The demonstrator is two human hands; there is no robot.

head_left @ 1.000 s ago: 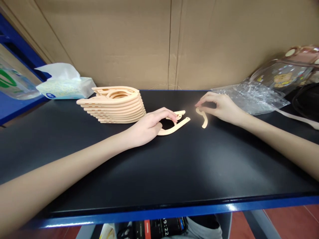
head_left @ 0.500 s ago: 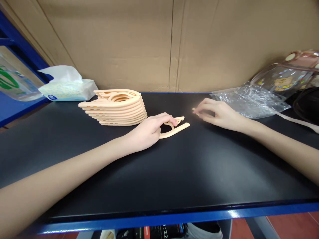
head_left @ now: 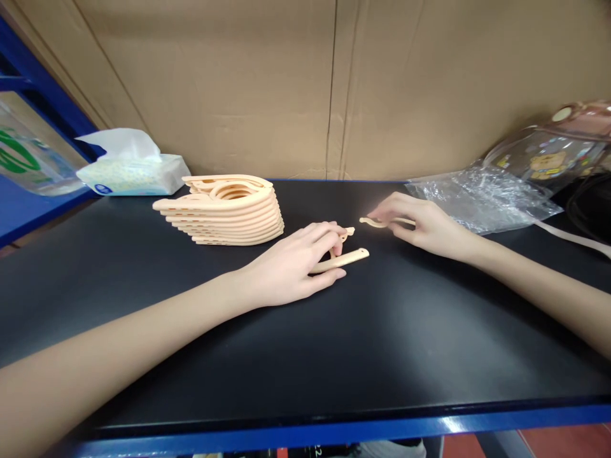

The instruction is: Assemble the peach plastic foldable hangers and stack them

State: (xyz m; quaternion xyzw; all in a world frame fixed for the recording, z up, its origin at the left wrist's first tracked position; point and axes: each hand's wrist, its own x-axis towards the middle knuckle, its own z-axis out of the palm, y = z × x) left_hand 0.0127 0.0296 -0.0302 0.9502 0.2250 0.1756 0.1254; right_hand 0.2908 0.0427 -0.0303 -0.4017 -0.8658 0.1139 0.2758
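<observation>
My left hand (head_left: 300, 264) is closed around a peach plastic folding clothes hanger (head_left: 351, 257), its thumb at the near edge and its fingers over the far side. Two of the hanger's ends point right, out from under my fingers; the rest is hidden by the hand. My right hand (head_left: 415, 219) pinches a thin curved piece in the same peach plastic, which looks like a hanger hook (head_left: 371, 222). The hook's tip points left, a short gap away from the hanger. Behind my left hand stands a neat stack of folded peach hangers (head_left: 224, 219).
On the black tabletop (head_left: 334, 356), a tissue pack (head_left: 138, 173) lies at the back left. Clear plastic wrapping (head_left: 482, 194) and a transparent bag with a bear print (head_left: 548, 162) sit at the right. A cardboard wall (head_left: 214, 83) closes off the back.
My left hand has turned, and its thumb now shows at the hanger's near edge. The hook in my right hand shows more fully, reaching left toward the hanger.
</observation>
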